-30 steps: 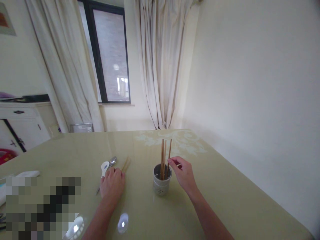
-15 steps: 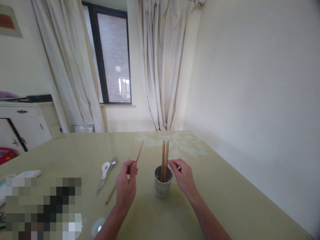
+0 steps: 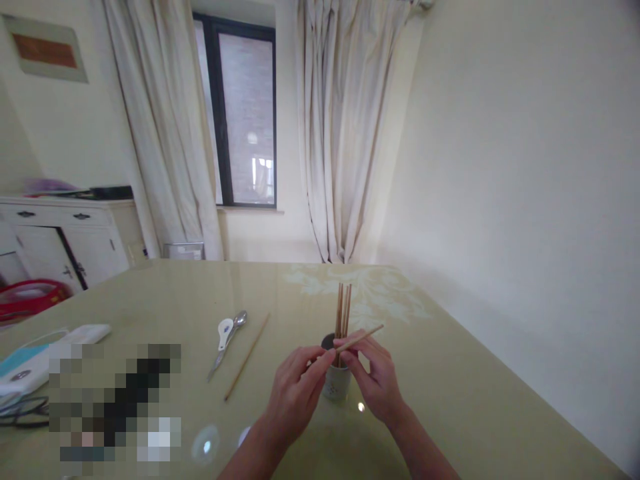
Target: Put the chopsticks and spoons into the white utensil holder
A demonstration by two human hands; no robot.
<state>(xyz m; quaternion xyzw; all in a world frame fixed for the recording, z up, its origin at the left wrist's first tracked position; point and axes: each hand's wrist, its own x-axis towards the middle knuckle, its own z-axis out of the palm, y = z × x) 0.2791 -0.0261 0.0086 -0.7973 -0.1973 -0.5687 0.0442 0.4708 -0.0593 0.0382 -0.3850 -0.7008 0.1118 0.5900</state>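
My left hand pinches a wooden chopstick that lies nearly level, its far end tilted up to the right. At the same chopstick, the fingers of my right hand are closed about its middle. Both hands are held in front of a pale ceramic cup and partly cover it. Several upright chopsticks stand in this cup. Another chopstick lies on the table to the left of my left hand.
Left of the loose chopstick lie a white spoon and a metal spoon, overlapping. Glasses and a white box-like item are at the table's left, beside a blurred-out patch. A wall borders the table on the right.
My left hand has moved right with its chopstick, which has swung from upright to nearly level. My right hand has come from the cup's rim to this chopstick. The view has turned left.
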